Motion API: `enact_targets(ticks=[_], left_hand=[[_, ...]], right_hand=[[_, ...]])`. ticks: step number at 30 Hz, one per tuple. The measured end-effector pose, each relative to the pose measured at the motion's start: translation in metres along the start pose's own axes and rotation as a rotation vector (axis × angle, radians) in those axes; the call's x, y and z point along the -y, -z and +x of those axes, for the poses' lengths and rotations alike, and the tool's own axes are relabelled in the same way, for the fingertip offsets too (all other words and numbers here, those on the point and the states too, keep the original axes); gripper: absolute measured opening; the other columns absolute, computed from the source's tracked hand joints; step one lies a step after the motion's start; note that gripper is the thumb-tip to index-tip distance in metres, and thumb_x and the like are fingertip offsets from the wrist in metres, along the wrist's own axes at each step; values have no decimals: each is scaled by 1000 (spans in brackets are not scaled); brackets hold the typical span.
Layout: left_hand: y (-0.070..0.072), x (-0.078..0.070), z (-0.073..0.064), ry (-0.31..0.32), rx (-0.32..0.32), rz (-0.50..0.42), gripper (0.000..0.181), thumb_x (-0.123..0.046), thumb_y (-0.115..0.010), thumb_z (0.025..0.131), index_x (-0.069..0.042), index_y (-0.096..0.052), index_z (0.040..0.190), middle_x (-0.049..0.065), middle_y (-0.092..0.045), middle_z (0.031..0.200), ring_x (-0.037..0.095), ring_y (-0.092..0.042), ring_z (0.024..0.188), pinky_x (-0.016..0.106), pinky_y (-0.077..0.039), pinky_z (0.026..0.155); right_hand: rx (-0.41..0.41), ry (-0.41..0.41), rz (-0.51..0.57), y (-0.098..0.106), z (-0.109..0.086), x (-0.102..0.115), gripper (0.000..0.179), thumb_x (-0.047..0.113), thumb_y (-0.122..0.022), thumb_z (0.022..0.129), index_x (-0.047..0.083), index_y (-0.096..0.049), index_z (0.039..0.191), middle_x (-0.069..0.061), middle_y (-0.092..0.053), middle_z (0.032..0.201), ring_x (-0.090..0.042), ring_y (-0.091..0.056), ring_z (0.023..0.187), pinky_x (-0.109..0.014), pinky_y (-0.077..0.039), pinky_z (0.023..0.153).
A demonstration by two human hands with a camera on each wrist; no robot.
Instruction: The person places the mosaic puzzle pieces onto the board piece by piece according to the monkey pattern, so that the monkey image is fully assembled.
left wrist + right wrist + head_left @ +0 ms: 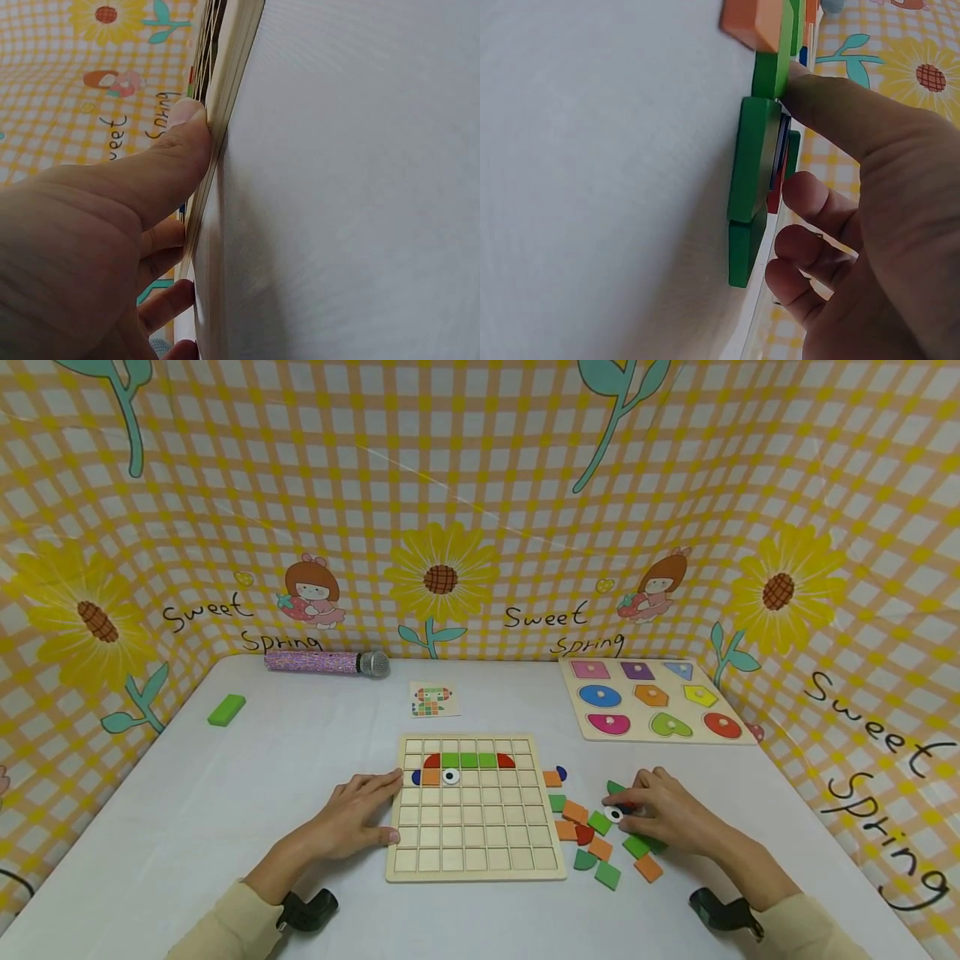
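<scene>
The wooden grid board (471, 837) lies in front of me, with my left hand (356, 810) along its left edge. In the left wrist view, the thumb (176, 154) touches the board's side (214, 127), fingers spread behind. Two red quarter-round tiles (506, 762), green tiles (468, 761), an orange tile (431, 777), a blue half-round and a white eye tile (450, 776) sit in its upper rows. Over the loose tiles at the right, my right hand (667, 810) pinches another eye tile (614, 814) between thumb and index finger. In the right wrist view the thumb hides that tile.
Loose green tiles (608, 876) and orange tiles (648, 868) lie right of the board. Behind stand a pattern card (435, 700), a glittery microphone (326, 663) and a shape puzzle (652, 727). A green block (227, 710) lies far left. Patterned cloth surrounds the table.
</scene>
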State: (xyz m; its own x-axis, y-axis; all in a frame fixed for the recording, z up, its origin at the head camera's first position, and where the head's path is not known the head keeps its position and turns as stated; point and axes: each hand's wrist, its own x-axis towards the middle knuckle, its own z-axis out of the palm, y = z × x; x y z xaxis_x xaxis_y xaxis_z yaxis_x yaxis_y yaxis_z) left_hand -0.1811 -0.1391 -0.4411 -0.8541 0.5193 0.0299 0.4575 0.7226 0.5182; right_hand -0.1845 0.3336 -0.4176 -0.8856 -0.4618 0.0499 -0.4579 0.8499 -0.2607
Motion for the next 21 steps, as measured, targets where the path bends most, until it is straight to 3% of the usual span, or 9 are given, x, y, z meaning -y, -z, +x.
enact_targets(ticks=[14, 21], left_hand=[[0, 1, -2, -32, -24, -2, 78, -37, -70, 81, -3, -37, 144, 12, -31, 154, 34, -33, 133, 55, -27, 100], [1, 0, -3, -30, -21, -16, 78, -37, -70, 82, -2, -37, 144, 12, -30, 154, 35, -32, 133, 56, -26, 101]], right_hand=[[-70, 136, -173, -3, 0, -5, 31, 36, -76, 76, 29, -73, 106, 13, -46, 80, -4, -33, 81, -20, -31, 66], [-50, 123, -99, -5, 0, -8, 29, 32, -75, 78, 27, -73, 107, 12, -48, 81, -4, -33, 83, -19, -34, 66]])
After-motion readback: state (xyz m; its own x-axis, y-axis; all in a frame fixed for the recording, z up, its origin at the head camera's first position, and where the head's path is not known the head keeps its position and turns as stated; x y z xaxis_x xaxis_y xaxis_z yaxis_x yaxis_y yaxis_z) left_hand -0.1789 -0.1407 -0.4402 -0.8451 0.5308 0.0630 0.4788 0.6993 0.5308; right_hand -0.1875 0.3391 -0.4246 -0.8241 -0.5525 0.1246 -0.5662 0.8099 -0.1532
